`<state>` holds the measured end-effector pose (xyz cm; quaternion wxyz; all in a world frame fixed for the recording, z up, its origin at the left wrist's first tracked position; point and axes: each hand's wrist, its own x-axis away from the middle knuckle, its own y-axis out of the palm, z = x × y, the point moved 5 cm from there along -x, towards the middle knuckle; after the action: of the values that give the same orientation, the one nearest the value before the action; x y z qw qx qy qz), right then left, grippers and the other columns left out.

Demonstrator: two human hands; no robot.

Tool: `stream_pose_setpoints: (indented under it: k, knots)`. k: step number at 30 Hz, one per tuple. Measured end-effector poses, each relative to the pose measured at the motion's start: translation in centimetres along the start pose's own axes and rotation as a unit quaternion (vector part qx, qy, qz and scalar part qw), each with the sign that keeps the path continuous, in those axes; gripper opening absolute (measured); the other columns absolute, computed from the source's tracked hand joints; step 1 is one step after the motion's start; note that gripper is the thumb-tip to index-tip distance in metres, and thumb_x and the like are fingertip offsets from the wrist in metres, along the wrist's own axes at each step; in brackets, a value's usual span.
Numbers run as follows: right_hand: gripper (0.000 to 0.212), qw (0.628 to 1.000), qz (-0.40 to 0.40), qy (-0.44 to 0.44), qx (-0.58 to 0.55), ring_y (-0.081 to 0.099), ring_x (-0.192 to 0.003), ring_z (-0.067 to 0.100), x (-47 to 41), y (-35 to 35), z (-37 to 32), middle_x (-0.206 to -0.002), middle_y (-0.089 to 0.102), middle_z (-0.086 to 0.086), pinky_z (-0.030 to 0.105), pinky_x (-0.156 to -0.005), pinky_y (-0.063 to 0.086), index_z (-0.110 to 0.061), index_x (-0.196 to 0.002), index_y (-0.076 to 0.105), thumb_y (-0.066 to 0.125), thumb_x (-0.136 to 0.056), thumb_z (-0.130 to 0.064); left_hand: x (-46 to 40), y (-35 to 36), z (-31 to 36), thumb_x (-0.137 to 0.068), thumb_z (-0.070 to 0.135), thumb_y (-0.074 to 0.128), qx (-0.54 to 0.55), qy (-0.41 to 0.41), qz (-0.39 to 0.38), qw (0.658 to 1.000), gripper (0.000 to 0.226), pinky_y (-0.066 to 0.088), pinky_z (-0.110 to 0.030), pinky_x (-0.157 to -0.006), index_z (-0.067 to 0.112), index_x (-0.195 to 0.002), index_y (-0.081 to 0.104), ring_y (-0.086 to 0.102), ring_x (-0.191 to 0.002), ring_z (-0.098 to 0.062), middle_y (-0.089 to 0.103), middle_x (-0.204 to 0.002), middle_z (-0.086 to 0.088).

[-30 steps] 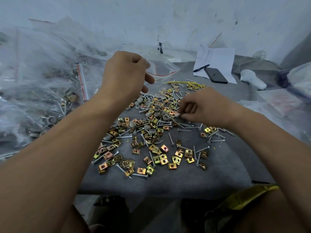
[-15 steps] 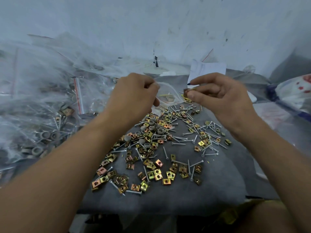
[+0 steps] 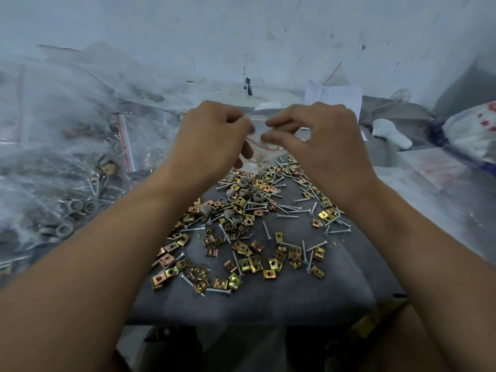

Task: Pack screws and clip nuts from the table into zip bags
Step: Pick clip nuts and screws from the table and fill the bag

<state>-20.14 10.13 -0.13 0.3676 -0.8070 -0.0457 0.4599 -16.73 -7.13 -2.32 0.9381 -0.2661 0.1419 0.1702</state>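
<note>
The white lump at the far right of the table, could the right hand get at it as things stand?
Probably not at once: the right hand is pinching the zip bag with the left hand. Once it lets go, nothing blocks the way to the white lump.

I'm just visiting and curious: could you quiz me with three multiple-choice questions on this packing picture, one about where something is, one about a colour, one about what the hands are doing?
1. Where does the heap of filled bags lie?
A. left of the loose parts
B. on the floor
C. on the person's lap

2. What colour are most of the loose clip nuts on the table?
A. blue
B. yellowish gold
C. white

3. What are the two hands doing?
A. lying flat on the table
B. holding a pen
C. holding one small clear zip bag between them

Answers: 1 A, the clear bags pile up at the left edge. 2 B, the little square pieces shine gold. 3 C, the left hand and right hand both pinch the bag above the screws.
</note>
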Motion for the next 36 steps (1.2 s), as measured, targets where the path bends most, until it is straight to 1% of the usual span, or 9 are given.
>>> stream_pose_setpoints:
  k: [2, 4, 6, 9, 13, 18, 22, 29, 36]
  knots:
    - [0.012, 0.994, 0.046, 0.018, -0.098, 0.072, -0.084, 0.004, 0.0, -1.2, 0.1, -0.084, 0.077, -0.014, 0.023, -0.084, 0.054, -0.023, -0.097, 0.079, 0.075, -0.093, -0.034, -0.1, -0.5, -0.3, -0.102, 0.019, 0.054, 0.017, -0.017, 0.022, 0.999, 0.025, 0.054, -0.032, -0.051, 0.018, -0.095, 0.078, 0.072, -0.057, -0.02, 0.077, -0.07, -0.001]
    - [0.011, 0.992, 0.04, 0.016, -0.118, 0.073, -0.079, 0.008, 0.2, -1.9, 0.7, -0.08, 0.076, -0.012, 0.025, -0.079, 0.056, -0.022, -0.094, 0.077, 0.073, -0.095, -0.032, -0.1, -1.0, -0.6, -0.103, 0.018, 0.053, 0.023, -0.028, 0.049, 0.998, 0.025, 0.055, -0.035, -0.052, 0.017, -0.097, 0.078, 0.071, -0.056, -0.018, 0.077, -0.07, -0.001]
    - [0.01, 0.991, -0.073, 0.038, -0.102, 0.072, -0.075, 0.008, 0.5, -1.3, 1.8, -0.077, 0.076, -0.01, 0.027, -0.073, 0.056, -0.024, -0.09, 0.078, 0.077, -0.091, -0.034, -0.2, -1.5, -0.8, -0.104, 0.018, 0.052, 0.028, -0.035, 0.071, 0.996, 0.026, 0.055, -0.036, -0.052, 0.016, -0.098, 0.077, 0.071, -0.056, -0.017, 0.077, -0.072, -0.001]
    - [0.009, 0.956, -0.271, 0.079, -0.08, 0.071, -0.075, 0.005, 2.1, 1.3, 3.1, -0.078, 0.076, -0.011, 0.023, -0.072, 0.055, -0.027, -0.087, 0.081, 0.087, -0.081, -0.031, -0.2, -1.9, -1.0, -0.104, 0.017, 0.052, 0.04, -0.046, 0.091, 0.994, 0.027, 0.053, -0.036, -0.054, 0.014, -0.098, 0.077, 0.071, -0.058, -0.02, 0.078, -0.073, -0.003]
    - [0.027, 0.923, -0.375, 0.084, -0.014, 0.067, -0.078, 0.0, 3.4, 3.4, 4.3, -0.086, 0.075, -0.015, 0.023, -0.075, 0.053, -0.034, -0.094, 0.078, 0.093, -0.072, -0.037, -0.4, -1.9, -1.2, -0.104, 0.016, 0.052, 0.046, -0.055, 0.092, 0.993, 0.026, 0.051, -0.035, -0.053, 0.012, -0.099, 0.077, 0.07, -0.058, -0.023, 0.078, -0.074, -0.004]
    - [0.022, 0.923, -0.369, 0.113, 0.014, 0.069, -0.078, 0.004, 3.8, 4.3, 5.4, -0.086, 0.074, -0.01, 0.039, -0.083, 0.059, -0.026, -0.099, 0.073, 0.086, -0.083, -0.024, -0.5, -1.8, -1.3, -0.104, 0.015, 0.05, 0.04, -0.057, 0.088, 0.994, 0.027, 0.051, -0.033, -0.054, 0.011, -0.1, 0.077, 0.071, -0.06, -0.026, 0.078, -0.075, -0.004]
    - [0.018, 0.92, -0.373, 0.121, 0.001, 0.07, -0.08, 0.007, 4.0, 4.3, 5.9, -0.085, 0.075, -0.007, 0.035, -0.082, 0.059, -0.024, -0.097, 0.073, 0.084, -0.084, -0.02, -0.5, -1.8, -1.3, -0.105, 0.014, 0.05, 0.038, -0.063, 0.088, 0.993, 0.028, 0.051, -0.038, -0.055, 0.01, -0.101, 0.077, 0.071, -0.062, -0.029, 0.079, -0.076, -0.006]
    - [0.014, 0.925, -0.349, 0.139, 0.062, 0.066, -0.071, 0.002, 3.8, 3.3, 8.1, -0.083, 0.074, -0.007, 0.018, -0.066, 0.052, -0.028, -0.091, 0.075, 0.08, -0.087, -0.016, -0.6, -1.7, -1.5, -0.105, 0.014, 0.05, 0.036, -0.066, 0.086, 0.993, 0.027, 0.051, -0.038, -0.056, 0.009, -0.1, 0.077, 0.07, -0.059, -0.027, 0.078, -0.076, -0.007]
    - [0.011, 0.94, -0.316, 0.124, -0.03, 0.063, -0.066, -0.007, 3.8, 2.7, 6.9, -0.074, 0.073, -0.015, 0.009, -0.064, 0.046, -0.03, -0.084, 0.079, 0.088, -0.08, -0.025, -0.7, -1.7, -1.5, -0.105, 0.015, 0.049, 0.038, -0.07, 0.088, 0.993, 0.027, 0.051, -0.037, -0.054, 0.01, -0.101, 0.076, 0.07, -0.059, -0.025, 0.079, -0.076, -0.005]
